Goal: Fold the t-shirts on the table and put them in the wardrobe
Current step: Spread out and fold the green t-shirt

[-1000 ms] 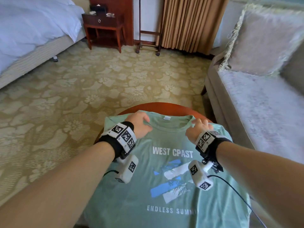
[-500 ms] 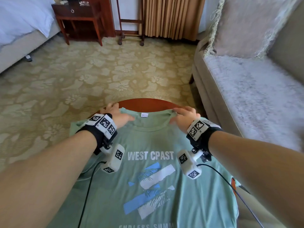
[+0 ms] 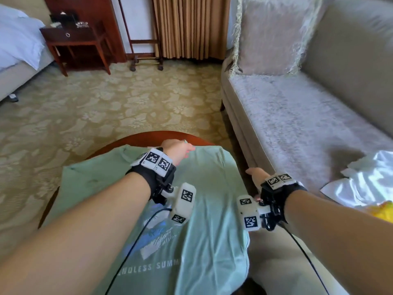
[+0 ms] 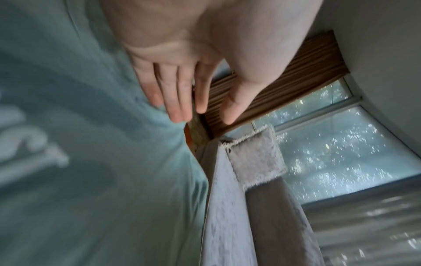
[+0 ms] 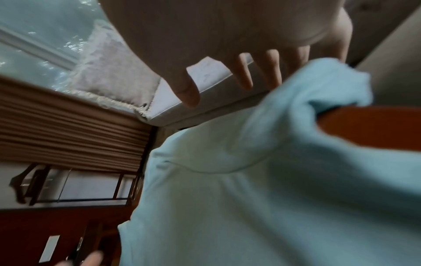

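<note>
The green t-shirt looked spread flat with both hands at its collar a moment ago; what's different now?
The t-shirt has had its right side folded over its middle, hiding part of the print. The left hand now lies flat on the fold near the collar; the right hand has let go and moved off to the table's right edge. The shirt stays on the table.

You stood over a floral beige carpet [image 3: 131, 107] that ran to the far wall. At far left sat a bed [image 3: 17, 45] with white bedding, and just right of it a dark wooden nightstand [image 3: 72, 39]. Tan pleated curtains [image 3: 191, 26] hung at the far middle, with a wheeled wooden rack [image 3: 144, 50] in front of them. Along your right ran a grey sofa [image 3: 297, 124] with a fringed cushion [image 3: 272, 35]. Daylight came through a window [image 4: 337, 158] behind the sofa.
</note>
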Motion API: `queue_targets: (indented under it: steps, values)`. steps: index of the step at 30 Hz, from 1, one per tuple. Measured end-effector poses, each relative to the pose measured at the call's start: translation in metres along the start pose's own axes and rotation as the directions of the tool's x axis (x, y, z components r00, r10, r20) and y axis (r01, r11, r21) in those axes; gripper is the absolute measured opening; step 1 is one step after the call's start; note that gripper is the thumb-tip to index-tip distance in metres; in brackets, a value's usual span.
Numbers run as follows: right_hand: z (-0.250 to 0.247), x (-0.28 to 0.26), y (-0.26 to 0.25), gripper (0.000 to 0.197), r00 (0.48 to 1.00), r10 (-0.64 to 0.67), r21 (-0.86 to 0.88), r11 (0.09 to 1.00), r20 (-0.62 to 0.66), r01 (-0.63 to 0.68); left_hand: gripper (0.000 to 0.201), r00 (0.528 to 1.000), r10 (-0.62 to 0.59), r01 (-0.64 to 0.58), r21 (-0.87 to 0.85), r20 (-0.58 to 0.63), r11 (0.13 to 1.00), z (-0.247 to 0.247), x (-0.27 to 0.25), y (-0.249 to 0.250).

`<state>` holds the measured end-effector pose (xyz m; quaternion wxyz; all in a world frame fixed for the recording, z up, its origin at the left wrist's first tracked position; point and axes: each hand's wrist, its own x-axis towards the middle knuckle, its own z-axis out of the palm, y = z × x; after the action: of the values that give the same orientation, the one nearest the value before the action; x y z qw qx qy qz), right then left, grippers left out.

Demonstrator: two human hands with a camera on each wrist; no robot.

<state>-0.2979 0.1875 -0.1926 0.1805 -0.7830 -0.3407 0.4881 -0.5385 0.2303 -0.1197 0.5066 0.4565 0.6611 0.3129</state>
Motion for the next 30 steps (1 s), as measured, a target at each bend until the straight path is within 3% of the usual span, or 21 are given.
queue_targets:
  steps: [2,5,7,11,14,16,18,19,21,23,25,27,30]
  values:
    - [0.002,-0.009,0.015,0.049,0.999,0.016,0.092,0.996,0.031,-0.019,0.011,0.99,0.049,-0.058,0.065,0.132,0.996,0.029,-0.013,-0.002]
    - [0.003,-0.012,0.032,0.042,0.996,0.009,0.223,0.974,0.085,-0.027,0.028,0.959,0.092,-0.137,0.154,0.267,0.979,0.066,-0.03,-0.013]
    - [0.004,-0.011,0.038,0.016,0.99,0.019,0.285,0.957,0.136,-0.058,0.032,0.948,0.081,-0.14,0.174,0.309,0.975,0.083,-0.033,-0.024]
    - [0.004,-0.003,0.044,0.013,0.984,0.063,0.382,0.916,0.165,-0.123,0.038,0.949,0.087,-0.147,0.179,0.303,0.973,0.09,-0.026,-0.028]
    - [-0.001,0.004,0.046,0.031,0.984,0.107,0.397,0.905,0.141,-0.155,0.038,0.94,0.118,-0.174,0.151,0.32,0.973,0.086,-0.025,-0.031]
    - [-0.004,0.018,0.051,0.057,0.985,0.113,0.398,0.904,0.128,-0.155,0.039,0.933,0.144,-0.181,0.086,0.331,0.98,0.085,-0.023,-0.034]
    - [-0.005,0.055,0.064,0.096,0.991,0.063,0.456,0.883,0.119,-0.11,0.041,0.944,0.126,-0.124,-0.027,0.306,0.992,0.086,-0.023,-0.033]
    - [-0.008,0.064,0.065,0.102,0.993,0.029,0.473,0.878,0.111,-0.078,0.041,0.947,0.117,-0.111,-0.039,0.298,0.993,0.087,-0.023,-0.033]
    - [-0.016,0.057,0.055,0.076,0.999,0.01,0.53,0.847,0.05,-0.035,0.045,0.957,0.122,-0.106,-0.073,0.263,0.992,0.088,-0.021,-0.033]
    - [-0.024,0.009,0.029,0.042,0.998,-0.039,0.537,0.842,-0.04,0.055,0.036,0.965,0.066,-0.012,-0.207,0.254,0.978,0.086,-0.023,-0.029]
    - [-0.026,-0.03,0.01,0.022,0.98,-0.081,0.495,0.854,-0.179,0.161,0.031,0.96,0.031,0.057,-0.303,0.278,0.951,0.084,-0.022,-0.025]
    - [-0.025,-0.051,-0.003,0.02,0.955,-0.142,0.447,0.859,-0.261,0.25,0.037,0.952,0.008,0.107,-0.357,0.305,0.928,0.079,-0.022,-0.021]
    - [-0.02,-0.069,-0.019,0.021,0.912,-0.247,0.243,0.911,-0.328,0.334,0.045,0.941,-0.017,0.158,-0.392,0.339,0.906,0.072,-0.027,-0.014]
